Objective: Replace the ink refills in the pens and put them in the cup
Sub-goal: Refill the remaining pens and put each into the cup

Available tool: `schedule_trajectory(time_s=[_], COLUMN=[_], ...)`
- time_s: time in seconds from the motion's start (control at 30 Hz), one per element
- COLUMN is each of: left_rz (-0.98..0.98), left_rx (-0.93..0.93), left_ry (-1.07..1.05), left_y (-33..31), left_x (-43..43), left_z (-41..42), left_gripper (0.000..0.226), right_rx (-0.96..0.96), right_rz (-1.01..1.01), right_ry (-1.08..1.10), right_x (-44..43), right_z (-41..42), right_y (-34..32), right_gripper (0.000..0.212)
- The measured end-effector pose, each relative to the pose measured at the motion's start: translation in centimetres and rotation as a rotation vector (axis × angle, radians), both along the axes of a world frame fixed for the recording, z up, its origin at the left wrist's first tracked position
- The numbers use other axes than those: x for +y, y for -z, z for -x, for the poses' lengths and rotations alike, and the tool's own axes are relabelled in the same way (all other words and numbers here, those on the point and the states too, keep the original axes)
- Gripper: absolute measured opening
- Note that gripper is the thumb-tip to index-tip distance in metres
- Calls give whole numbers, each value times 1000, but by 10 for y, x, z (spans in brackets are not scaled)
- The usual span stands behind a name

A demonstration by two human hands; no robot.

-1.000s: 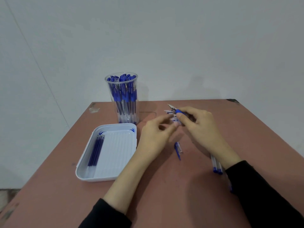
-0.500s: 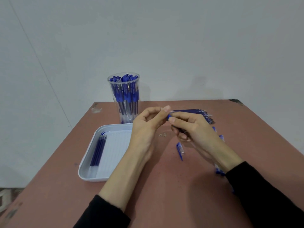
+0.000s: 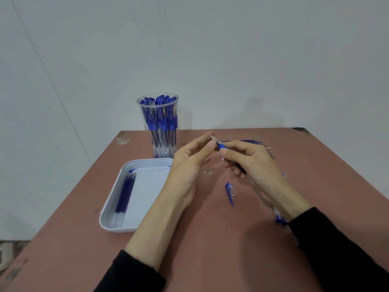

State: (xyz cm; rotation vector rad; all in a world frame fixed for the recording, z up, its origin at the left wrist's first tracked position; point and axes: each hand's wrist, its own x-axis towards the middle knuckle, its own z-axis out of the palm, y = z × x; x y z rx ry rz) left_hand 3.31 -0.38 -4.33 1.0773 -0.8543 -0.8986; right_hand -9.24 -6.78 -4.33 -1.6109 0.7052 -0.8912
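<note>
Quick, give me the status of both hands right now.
Left hand: pinching the tip of the pen.
Right hand: holding the same pen at its blue grip.

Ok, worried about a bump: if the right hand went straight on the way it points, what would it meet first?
Most likely the left hand: the right hand aims its pen at those fingertips, which look almost at its tip.

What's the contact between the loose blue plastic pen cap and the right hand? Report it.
Apart. The head view shows bare brown table between the cap and the right hand, which grips a blue-gripped pen above it.
</note>
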Motion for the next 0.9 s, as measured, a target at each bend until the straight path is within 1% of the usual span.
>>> schedule_trajectory(time_s=[0.1,0.27,0.43,0.5,0.57,0.67,0.7,0.77,0.83,0.9], left_rz=[4,33,91,80,41,8,-5,-68,-173,-246], left_rx=[-32,120,241,229,97,-184,-291,-575,-856,-1016], left_ry=[-27,-174,-235,-249,-277,-326,-331,-307,-250,-190], left_y=[1,0,-3,-3,-1,3,4,8,14,20], left_x=[1,-1,0,1,2,2,2,1,1,1], left_z=[0,-7,-8,-8,-8,-7,-7,-5,-2,1], left_gripper=[15,18,11,16,19,15,12,8,12,14], right_rx=[11,71,116,111,80,43,34,30,26,22], right_rz=[9,97,133,147,141,139,140,143,140,137], right_ry=[-9,36,102,133,159,186,187,188,192,193], right_x=[1,1,-2,-4,-5,-7,-7,-8,-9,-10], right_z=[0,-1,-2,-1,0,2,3,3,3,3], right_y=[0,1,6,7,6,3,3,4,5,6], right_gripper=[14,16,13,12,11,12,13,13,14,13])
